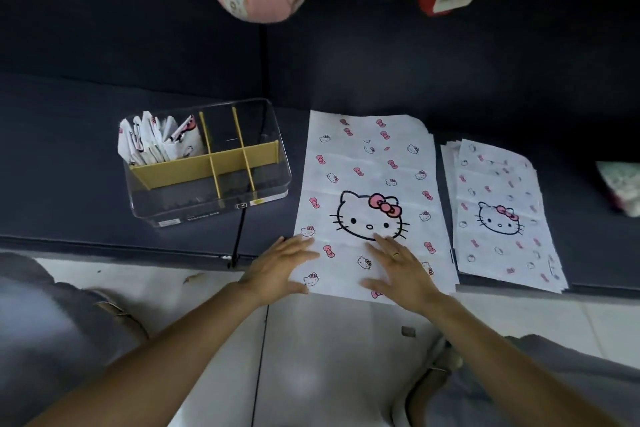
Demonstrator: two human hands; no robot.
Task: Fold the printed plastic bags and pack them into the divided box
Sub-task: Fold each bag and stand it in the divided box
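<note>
White printed plastic bag [370, 184] spread flat, unfolded, on dark sofa seat [104, 156]. Left hand [280, 269] and right hand [401, 269] pressing near edge, grip apart, fingers splayed. Stack of bags [502, 211] waiting. Clear divided box [207, 163]: one compartment filled, others seemingly empty.

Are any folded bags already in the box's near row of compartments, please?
No, the folded bags fill only the far-left compartment of the divided box; its near row holds none.
</note>
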